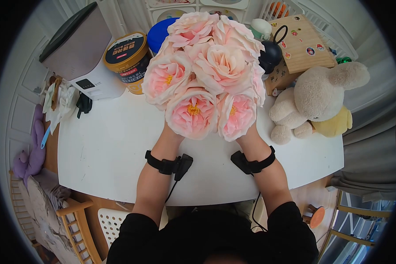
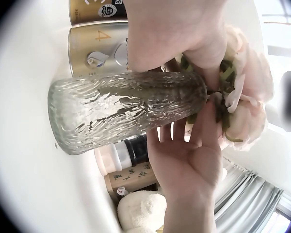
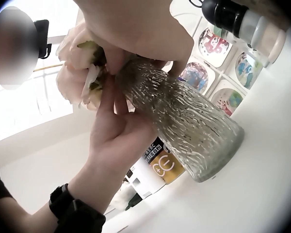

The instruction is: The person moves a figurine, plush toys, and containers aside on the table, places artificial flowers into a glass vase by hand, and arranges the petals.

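A bouquet of pale pink artificial-looking roses [image 1: 220, 66] fills the middle of the head view and hides most of both hands. Below the blooms, the wrist views show a clear ribbed glass vase [image 2: 111, 109] upright on the white table, with the stems inside its mouth. My left hand [image 3: 121, 136] holds the upper part of the vase from one side, thumb up at the rim by the leaves. From the other side my right hand [image 2: 186, 162] grips the same part, its fingers passing behind the glass and its thumb at the rim.
Behind the bouquet stand a gold-lidded tub [image 1: 126, 55], a blue lid [image 1: 160, 33] and a black-topped bottle [image 1: 270, 55]. A grey-white appliance [image 1: 81, 57] is at the back left. A plush toy [image 1: 319, 94] sits at the right, before a wooden box [image 1: 301, 42].
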`<state>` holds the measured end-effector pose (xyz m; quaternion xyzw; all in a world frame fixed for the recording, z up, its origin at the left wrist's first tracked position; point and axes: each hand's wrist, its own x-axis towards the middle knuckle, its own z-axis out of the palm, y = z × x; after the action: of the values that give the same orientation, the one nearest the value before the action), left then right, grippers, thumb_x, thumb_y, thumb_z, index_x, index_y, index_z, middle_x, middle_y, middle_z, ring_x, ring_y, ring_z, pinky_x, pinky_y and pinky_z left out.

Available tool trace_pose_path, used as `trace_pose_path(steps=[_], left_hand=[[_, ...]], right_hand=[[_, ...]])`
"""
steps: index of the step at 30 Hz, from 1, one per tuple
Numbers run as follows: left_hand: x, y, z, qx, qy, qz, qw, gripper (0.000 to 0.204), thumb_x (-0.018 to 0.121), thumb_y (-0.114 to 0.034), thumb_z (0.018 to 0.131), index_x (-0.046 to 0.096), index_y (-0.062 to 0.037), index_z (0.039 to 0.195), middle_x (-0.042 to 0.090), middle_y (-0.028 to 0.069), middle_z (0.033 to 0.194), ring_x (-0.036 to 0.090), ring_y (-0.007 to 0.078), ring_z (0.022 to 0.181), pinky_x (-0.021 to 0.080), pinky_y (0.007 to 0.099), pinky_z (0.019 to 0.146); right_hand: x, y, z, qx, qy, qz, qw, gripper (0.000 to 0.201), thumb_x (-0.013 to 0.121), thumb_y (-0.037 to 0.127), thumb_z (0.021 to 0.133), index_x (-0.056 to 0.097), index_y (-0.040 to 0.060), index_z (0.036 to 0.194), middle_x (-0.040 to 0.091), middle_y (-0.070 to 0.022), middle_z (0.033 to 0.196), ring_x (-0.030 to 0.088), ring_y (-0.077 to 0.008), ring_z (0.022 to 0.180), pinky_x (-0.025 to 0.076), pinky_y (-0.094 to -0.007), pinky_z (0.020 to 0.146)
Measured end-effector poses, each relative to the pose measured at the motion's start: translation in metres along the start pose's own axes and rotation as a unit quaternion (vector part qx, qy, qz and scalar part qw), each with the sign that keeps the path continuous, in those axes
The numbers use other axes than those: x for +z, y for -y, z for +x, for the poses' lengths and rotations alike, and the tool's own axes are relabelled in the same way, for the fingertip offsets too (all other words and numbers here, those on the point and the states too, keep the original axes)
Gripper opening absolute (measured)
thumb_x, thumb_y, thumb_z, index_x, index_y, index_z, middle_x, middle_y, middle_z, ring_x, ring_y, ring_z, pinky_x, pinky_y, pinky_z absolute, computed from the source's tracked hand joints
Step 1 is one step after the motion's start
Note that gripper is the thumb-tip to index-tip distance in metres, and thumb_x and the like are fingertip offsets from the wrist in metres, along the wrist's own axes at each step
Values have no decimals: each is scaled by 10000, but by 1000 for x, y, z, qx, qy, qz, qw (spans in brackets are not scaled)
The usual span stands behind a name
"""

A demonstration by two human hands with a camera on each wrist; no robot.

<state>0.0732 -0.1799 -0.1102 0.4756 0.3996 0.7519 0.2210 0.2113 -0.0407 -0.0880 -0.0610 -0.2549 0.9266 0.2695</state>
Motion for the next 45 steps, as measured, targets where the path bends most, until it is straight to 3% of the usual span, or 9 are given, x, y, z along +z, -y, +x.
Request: trace_pose_path(steps=[8, 14, 20, 26, 29, 34, 38, 41, 45], left_hand=[[-6, 4, 5, -112, -103, -122, 981, 458, 570, -224, 965, 445, -8, 1350, 529, 121, 1329, 531, 225, 1185, 458, 359, 1036], [-8, 5, 8, -246, -300, -436, 812, 477, 554, -265, 977, 427, -17, 1364, 529, 126, 1331, 526, 235, 1194, 455, 363, 1041], [-21, 22, -7, -166, -69, -303, 936, 445, 471, -294, 1014, 416, -44, 1378, 503, 130, 1368, 504, 249, 1237, 455, 367, 1049], [-12, 5, -6, -269, -234, -345, 869, 485, 408, -355, 1033, 373, -53, 1411, 477, 123, 1399, 482, 246, 1265, 446, 378, 1062], [-3, -9, -9, -59, -36, -66, 995, 480, 396, -355, 1037, 364, -60, 1414, 466, 121, 1409, 467, 249, 1281, 434, 381, 1074], [-4, -14, -10, -89, -41, 71, 993, 482, 401, -355, 1033, 363, -69, 1419, 461, 108, 1419, 440, 249, 1308, 405, 379, 1095], [-34, 18, -19, -139, 44, 285, 947, 521, 461, -362, 1008, 355, -73, 1428, 450, 99, 1432, 407, 245, 1337, 351, 368, 1129], [-11, -4, -10, -111, -70, -40, 991, 558, 521, -358, 979, 355, -73, 1429, 436, 97, 1446, 395, 241, 1345, 315, 363, 1144], [-12, 1, -6, -36, -84, 125, 988, 534, 576, -311, 972, 389, -65, 1408, 452, 113, 1435, 454, 233, 1301, 395, 376, 1096]], right_hand=[[18, 0, -4, -110, -31, -201, 973, 558, 712, 73, 844, 475, 15, 1346, 579, -95, 1301, 571, -164, 1173, 479, -330, 974], [26, -7, -13, -231, 61, -356, 903, 402, 610, 102, 924, 506, 16, 1302, 588, -107, 1275, 611, -196, 1117, 524, -338, 933], [21, -14, -10, -240, 45, -364, 899, 422, 651, 64, 889, 515, 5, 1284, 593, -112, 1260, 611, -194, 1112, 518, -335, 946], [27, -9, -11, -249, 88, -359, 895, 492, 693, 69, 866, 483, 20, 1309, 567, -119, 1289, 589, -198, 1146, 508, -339, 958], [30, -4, -11, -279, 120, -410, 860, 537, 720, 72, 848, 464, 27, 1317, 550, -118, 1312, 572, -207, 1175, 496, -346, 972], [24, -6, -12, -305, 141, -421, 842, 578, 752, 97, 830, 447, 38, 1316, 542, -115, 1319, 562, -219, 1194, 483, -354, 988], [24, 1, -10, -140, 38, -278, 949, 530, 739, 30, 816, 499, 39, 1289, 571, -97, 1299, 577, -187, 1166, 491, -335, 966], [36, 11, -9, -92, 2, -166, 982, 405, 726, -85, 773, 643, 4, 1160, 672, -76, 1190, 632, -152, 1082, 506, -296, 914], [28, 6, -9, -72, 35, -198, 977, 590, 721, 4, 828, 452, 60, 1350, 534, -69, 1354, 550, -171, 1206, 467, -329, 1002]])
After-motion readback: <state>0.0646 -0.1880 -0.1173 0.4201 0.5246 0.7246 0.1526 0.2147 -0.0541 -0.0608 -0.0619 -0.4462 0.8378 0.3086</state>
